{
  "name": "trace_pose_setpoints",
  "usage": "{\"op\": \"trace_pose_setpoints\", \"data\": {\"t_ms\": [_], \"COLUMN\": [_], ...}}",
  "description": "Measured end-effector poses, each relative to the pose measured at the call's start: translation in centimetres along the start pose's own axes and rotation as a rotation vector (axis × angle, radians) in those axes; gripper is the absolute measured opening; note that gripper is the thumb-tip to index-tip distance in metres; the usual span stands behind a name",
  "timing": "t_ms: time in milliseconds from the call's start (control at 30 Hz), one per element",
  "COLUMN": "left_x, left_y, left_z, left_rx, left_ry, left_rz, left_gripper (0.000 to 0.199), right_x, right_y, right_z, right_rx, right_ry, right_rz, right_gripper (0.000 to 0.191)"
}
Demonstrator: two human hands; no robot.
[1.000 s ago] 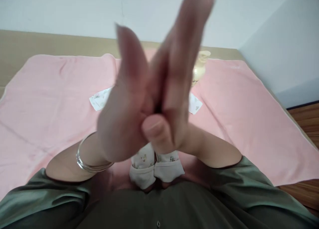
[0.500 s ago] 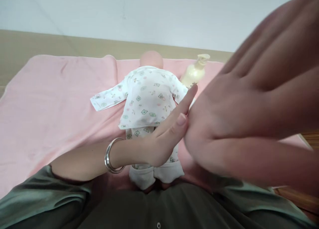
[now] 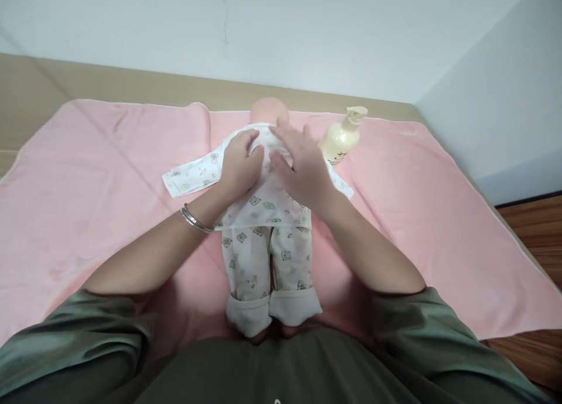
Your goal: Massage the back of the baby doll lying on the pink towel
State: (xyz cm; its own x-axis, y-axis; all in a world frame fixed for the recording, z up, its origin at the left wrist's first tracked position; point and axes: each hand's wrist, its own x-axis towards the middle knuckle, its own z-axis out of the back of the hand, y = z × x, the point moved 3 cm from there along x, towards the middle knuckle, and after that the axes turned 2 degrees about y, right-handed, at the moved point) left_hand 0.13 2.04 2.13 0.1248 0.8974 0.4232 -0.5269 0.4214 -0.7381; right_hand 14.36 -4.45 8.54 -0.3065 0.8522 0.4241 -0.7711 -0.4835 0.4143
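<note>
A baby doll point(image 3: 268, 110) in a white patterned top point(image 3: 272, 211) and matching trousers point(image 3: 290, 257) lies stretched out, its head away from me; no face shows. My left hand point(image 3: 241, 164), with a silver bangle at the wrist, rests on the left side of the doll's upper back, fingers extended. Over the right side of the upper back is my right hand point(image 3: 305, 164), fingers spread and slightly blurred; whether it touches the cloth I cannot tell. Neither hand holds anything. Both hands cover part of the top near the shoulders.
A pale yellow pump bottle point(image 3: 343, 137) stands by the doll's right-hand sleeve. Beneath everything is a pink blanket point(image 3: 109, 175) on a beige surface point(image 3: 144, 82). A white wall point(image 3: 281, 35) rises behind, and brown wood point(image 3: 527, 348) shows at the lower right.
My hands were together, palm to palm, on the right, with the right one close to the camera. They have separated and moved onto or over the doll's upper back.
</note>
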Motion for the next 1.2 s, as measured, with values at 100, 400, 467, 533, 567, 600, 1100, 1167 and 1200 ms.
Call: {"op": "trace_pose_setpoints", "data": {"t_ms": [100,400,467,533,567,600,1100,1167,1200], "left_x": [-0.3,0.2,0.4,0.5,0.5,0.4,-0.1,0.0,-0.1], "left_y": [-0.1,1.3,1.4,1.2,1.0,0.8,1.3,1.1,1.0], "left_z": [0.3,-0.4,-0.5,-0.4,-0.4,-0.3,-0.7,-0.6,-0.5], "left_rx": [0.093,0.054,0.031,0.025,0.028,0.031,0.023,0.018,0.016], "left_ry": [-0.050,-0.017,0.025,0.040,0.038,0.031,-0.038,-0.031,-0.024], "left_rz": [-0.007,0.054,0.060,0.054,0.052,0.052,0.017,0.025,0.033], "left_gripper": [0.033,0.050,0.048,0.044,0.043,0.043,0.039,0.039,0.039], "right_x": [0.2,1.9,2.1,1.6,1.1,0.5,1.4,0.2,-0.4], "right_y": [-1.3,-5.2,-5.6,-4.7,-3.9,-2.8,-4.7,-2.6,-1.4], "right_z": [-3.7,-4.8,-4.5,-4.5,-4.5,-4.7,-4.7,-5.0,-5.2], "right_rx": [0.096,-0.022,-0.050,-0.105,-0.138,-0.168,-0.127,-0.161,-0.176], "right_ry": [0.013,0.169,0.186,0.172,0.158,0.148,0.158,0.131,0.130], "right_rz": [-0.021,-0.168,-0.241,-0.296,-0.303,-0.290,-0.279,-0.231,-0.196], "right_gripper": [0.046,0.057,0.062,0.065,0.065,0.065,0.061,0.062,0.062]}}
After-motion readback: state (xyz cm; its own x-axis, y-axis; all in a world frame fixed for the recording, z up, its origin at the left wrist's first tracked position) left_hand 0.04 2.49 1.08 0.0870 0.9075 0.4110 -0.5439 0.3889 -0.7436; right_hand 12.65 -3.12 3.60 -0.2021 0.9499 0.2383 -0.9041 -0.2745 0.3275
